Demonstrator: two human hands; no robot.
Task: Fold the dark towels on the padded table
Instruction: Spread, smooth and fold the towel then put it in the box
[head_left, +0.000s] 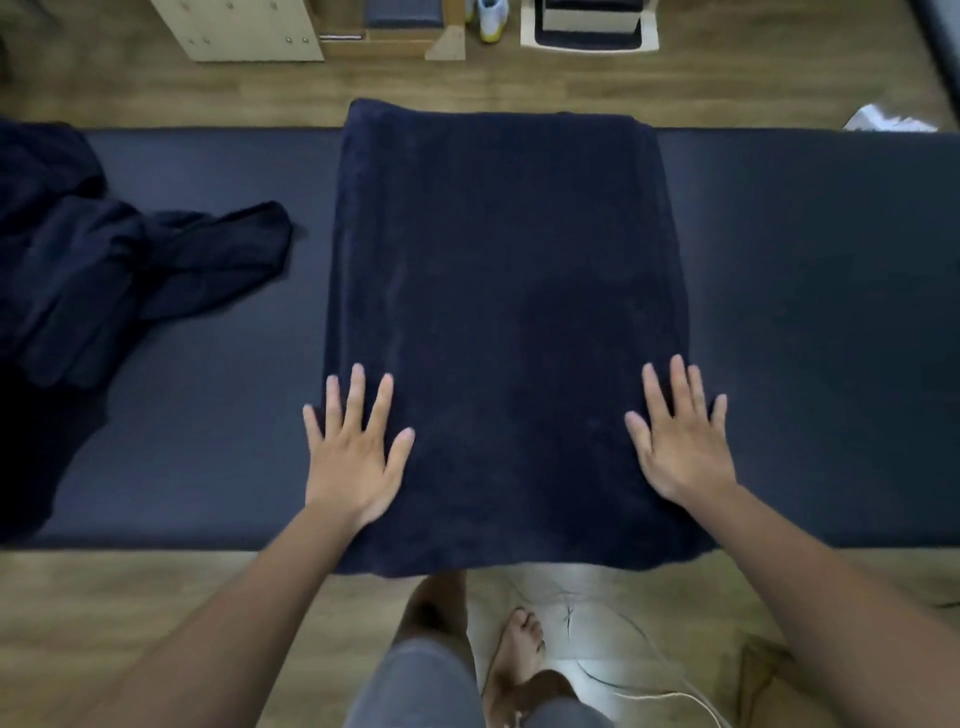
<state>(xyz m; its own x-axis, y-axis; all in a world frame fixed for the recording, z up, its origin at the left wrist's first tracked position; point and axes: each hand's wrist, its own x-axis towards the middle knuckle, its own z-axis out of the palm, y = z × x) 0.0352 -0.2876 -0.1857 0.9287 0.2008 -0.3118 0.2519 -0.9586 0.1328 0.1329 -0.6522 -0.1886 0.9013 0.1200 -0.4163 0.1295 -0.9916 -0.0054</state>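
towel (504, 312) runs lengthwise across padded table (805, 312), left hand (353, 462) and right hand (680, 447) spread flat on it.

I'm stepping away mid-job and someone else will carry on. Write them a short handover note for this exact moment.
Left hand: open, flat on the spread towel at its near left edge.
Right hand: open, flat at its near right edge.
The spread towel lies smooth across the padded table, overhanging both long sides.
A crumpled dark pile sits at the table's left end.
Done: one towel laid out.
Left: fold it, then the pile.
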